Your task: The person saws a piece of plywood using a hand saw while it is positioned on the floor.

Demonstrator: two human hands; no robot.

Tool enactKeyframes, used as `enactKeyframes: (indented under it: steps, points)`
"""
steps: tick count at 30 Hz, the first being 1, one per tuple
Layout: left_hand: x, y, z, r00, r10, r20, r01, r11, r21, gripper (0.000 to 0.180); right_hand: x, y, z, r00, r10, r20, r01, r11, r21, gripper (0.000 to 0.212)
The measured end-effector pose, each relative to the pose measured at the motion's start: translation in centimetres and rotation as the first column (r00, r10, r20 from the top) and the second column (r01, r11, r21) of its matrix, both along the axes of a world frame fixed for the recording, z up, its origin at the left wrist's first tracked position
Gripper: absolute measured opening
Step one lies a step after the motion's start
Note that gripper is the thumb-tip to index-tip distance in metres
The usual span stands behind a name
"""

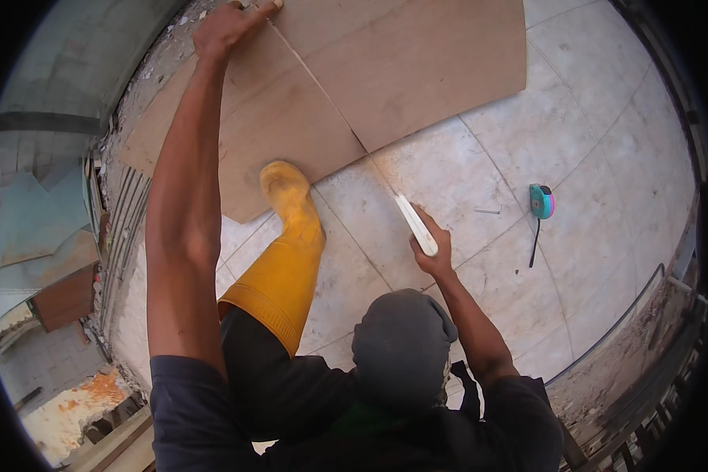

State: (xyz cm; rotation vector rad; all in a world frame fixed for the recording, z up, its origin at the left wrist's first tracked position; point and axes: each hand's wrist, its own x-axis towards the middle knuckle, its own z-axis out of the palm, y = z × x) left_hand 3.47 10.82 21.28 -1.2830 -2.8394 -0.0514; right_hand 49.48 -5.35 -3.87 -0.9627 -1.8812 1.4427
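Note:
A large brown wooden board (417, 71) lies at the far side, a straight pale line running across it and turning into a dark slit at its near edge. My left hand (230, 30) presses on the board's far left part beside that line, one finger stretched out; some of its fingers are hard to see. In my right hand (436, 250), closed round a white handle, is a handsaw (415, 224). Its thin blade, seen nearly edge-on, meets the near edge at the slit. A yellow rubber boot (287, 193) on my left leg has its toe on the board.
On the pale tiled floor (606, 228) to the right lie a teal and pink tape measure (541, 201) and a small thin metal piece (488, 210). Sheet offcuts (35, 212) and rubble are at the left. A rounded grey cloth shape (405, 346) is low in the middle.

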Motion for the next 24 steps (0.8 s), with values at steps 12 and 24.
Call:
enactKeyframes:
  steps: [12,24]
  points:
    - [-1.7,0.0,0.0,1.000,0.019,-0.001,-0.019,0.998,0.053,0.107,11.8,-6.9,3.2,0.993,0.009,0.117,-0.005,1.000,-0.028,0.061]
    - [-1.3,0.4,-0.6,1.000,-0.012,-0.002,0.012,0.998,0.061,0.090,8.2,-4.7,1.0,0.997,0.033,0.064,-0.032,0.999,-0.026,0.065]
